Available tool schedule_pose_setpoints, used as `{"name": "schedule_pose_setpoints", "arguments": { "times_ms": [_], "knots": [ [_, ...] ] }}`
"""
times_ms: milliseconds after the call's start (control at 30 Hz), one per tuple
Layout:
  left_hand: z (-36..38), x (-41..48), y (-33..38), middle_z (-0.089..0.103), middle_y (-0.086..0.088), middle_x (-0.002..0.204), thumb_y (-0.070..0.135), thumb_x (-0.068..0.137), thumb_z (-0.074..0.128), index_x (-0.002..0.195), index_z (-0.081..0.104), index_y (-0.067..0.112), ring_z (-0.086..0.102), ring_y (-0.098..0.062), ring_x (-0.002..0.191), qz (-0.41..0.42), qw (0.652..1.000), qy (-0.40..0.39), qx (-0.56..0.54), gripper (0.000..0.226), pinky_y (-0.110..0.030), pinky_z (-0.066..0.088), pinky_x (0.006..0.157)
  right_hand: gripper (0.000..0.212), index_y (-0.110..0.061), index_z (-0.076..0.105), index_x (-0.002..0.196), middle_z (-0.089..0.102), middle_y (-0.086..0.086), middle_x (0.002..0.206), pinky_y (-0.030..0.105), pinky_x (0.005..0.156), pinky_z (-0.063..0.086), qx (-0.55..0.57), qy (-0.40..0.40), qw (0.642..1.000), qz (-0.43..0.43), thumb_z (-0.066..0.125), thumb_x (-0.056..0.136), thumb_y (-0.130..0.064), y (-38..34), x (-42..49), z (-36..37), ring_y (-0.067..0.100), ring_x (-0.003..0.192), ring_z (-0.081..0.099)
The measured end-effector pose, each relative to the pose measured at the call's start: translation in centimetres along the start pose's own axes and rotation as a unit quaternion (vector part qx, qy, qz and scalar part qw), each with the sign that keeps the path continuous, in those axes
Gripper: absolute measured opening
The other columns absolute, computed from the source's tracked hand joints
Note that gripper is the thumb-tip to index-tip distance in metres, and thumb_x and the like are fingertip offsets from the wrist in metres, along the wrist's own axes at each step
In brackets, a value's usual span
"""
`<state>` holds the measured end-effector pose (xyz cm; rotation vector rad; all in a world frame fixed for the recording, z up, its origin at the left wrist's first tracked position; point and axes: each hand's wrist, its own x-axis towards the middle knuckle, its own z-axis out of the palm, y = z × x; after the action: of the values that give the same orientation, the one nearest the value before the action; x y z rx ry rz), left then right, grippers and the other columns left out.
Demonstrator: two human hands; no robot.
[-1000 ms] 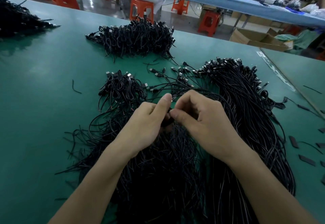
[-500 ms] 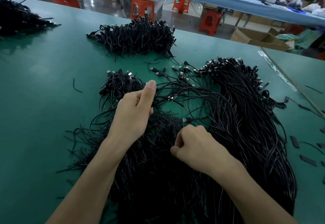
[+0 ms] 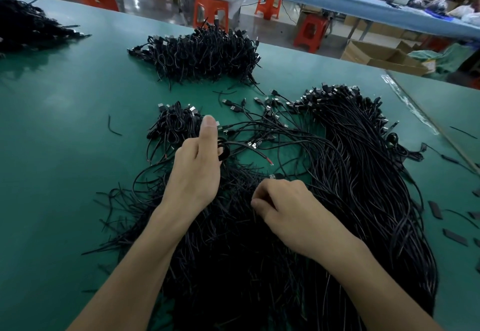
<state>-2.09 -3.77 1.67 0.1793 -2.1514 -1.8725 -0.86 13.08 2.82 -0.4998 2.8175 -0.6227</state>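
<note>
Green counter [image 3: 65, 149], four black USB-cable heaps. Far-left heap [image 3: 26, 27] cut off by frame edge. Left hand [image 3: 194, 172] grips one coiled cable [image 3: 224, 150] in curled fingers, thumb straight, just right of small coiled heap [image 3: 174, 125]. Right hand [image 3: 283, 206] curled into big loose heap [image 3: 363, 175]; cannot tell if pinching a cable. Cardboard boxes [image 3: 376, 55] far right, contents hidden.

cables [image 3: 363, 175] crowd centre, table [image 3: 65, 149] left bare
</note>
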Motion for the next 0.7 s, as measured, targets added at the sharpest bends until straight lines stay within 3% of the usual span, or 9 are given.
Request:
{"name": "schedule_pose_setpoints", "arguments": {
  "times_ms": [100,167,267,300,400,500,567,700],
  "knots": [
    [0.0,0.3,0.0,0.028,0.006,0.049,0.067,0.09,0.033,0.049,0.024,0.022,0.03,-0.018,0.05,0.016,1.0,-0.004,0.0,0.062,-0.036,0.041,0.063,0.005,-0.03,0.057,0.094,0.06,-0.012,0.089,0.03,0.073,0.054,0.049,0.038,0.998,-0.017,0.054,0.097,-0.033,0.2,-0.1,0.1,0.008,0.084,0.057],
    [0.1,0.5,0.0,0.029,0.003,0.051,0.061,0.092,0.041,0.048,0.027,0.022,0.031,-0.016,0.048,0.036,0.999,0.007,-0.013,0.061,-0.026,0.04,0.055,0.006,-0.03,0.058,0.092,0.063,-0.011,0.08,0.018,0.064,0.05,0.122,0.091,0.987,-0.043,0.061,0.093,-0.025,0.1,0.0,-0.2,0.005,0.076,0.059],
    [0.3,0.5,0.2,0.033,-0.004,0.055,0.045,0.099,0.053,0.05,0.033,0.011,0.035,-0.015,0.05,0.062,0.996,0.018,-0.058,0.063,-0.012,0.042,0.05,0.023,-0.034,0.061,0.104,0.07,-0.008,0.083,0.021,0.069,0.056,0.252,0.153,0.953,-0.071,0.068,0.092,-0.015,-0.2,0.3,-0.8,0.007,0.075,0.068],
    [0.4,0.5,0.2,0.035,-0.002,0.053,0.042,0.099,0.055,0.05,0.036,0.007,0.037,-0.012,0.049,0.065,0.995,0.016,-0.075,0.063,-0.013,0.042,0.05,0.025,-0.031,0.063,0.107,0.072,-0.006,0.084,0.024,0.07,0.057,0.292,0.18,0.936,-0.082,0.068,0.092,-0.012,-0.3,0.4,-0.9,0.01,0.075,0.071],
    [0.6,0.1,0.8,0.043,0.011,0.046,0.036,0.099,0.058,0.042,0.048,0.022,0.042,-0.004,0.043,0.064,0.989,-0.011,-0.129,0.059,-0.012,0.04,0.046,0.016,-0.015,0.066,0.098,0.075,0.002,0.086,0.022,0.067,0.057,0.431,0.276,0.853,-0.106,0.066,0.092,-0.001,-1.0,0.5,-1.3,0.016,0.078,0.074],
    [0.9,-1.0,1.9,0.05,0.007,0.047,0.03,0.101,0.052,0.05,0.058,0.018,0.043,-0.001,0.038,0.057,0.98,-0.1,-0.165,0.052,-0.008,0.036,0.041,0.011,-0.006,0.064,0.094,0.075,0.011,0.093,0.025,0.069,0.058,0.547,0.319,0.764,-0.124,0.062,0.092,0.004,-2.2,0.7,-1.4,0.025,0.083,0.075],
    [1.2,-1.6,2.5,0.059,0.01,0.052,0.024,0.103,0.046,0.061,0.067,0.015,0.052,0.001,0.043,0.07,0.97,-0.16,-0.168,0.048,-0.007,0.041,0.047,0.01,-0.004,0.064,0.094,0.075,0.012,0.094,0.026,0.072,0.058,0.575,0.324,0.738,-0.135,0.063,0.091,0.005,-3.1,0.8,-1.3,0.026,0.085,0.074],
    [1.1,-1.8,2.7,0.074,-0.003,0.091,0.029,0.099,0.045,0.099,0.073,0.013,0.07,-0.015,0.088,0.077,0.966,-0.172,-0.177,0.032,-0.023,0.055,0.078,0.01,-0.01,0.07,0.093,0.074,0.01,0.096,0.025,0.077,0.056,0.588,0.281,0.743,-0.152,0.067,0.087,-0.003,-4.4,0.7,-0.9,0.021,0.089,0.071]
  ]
}}
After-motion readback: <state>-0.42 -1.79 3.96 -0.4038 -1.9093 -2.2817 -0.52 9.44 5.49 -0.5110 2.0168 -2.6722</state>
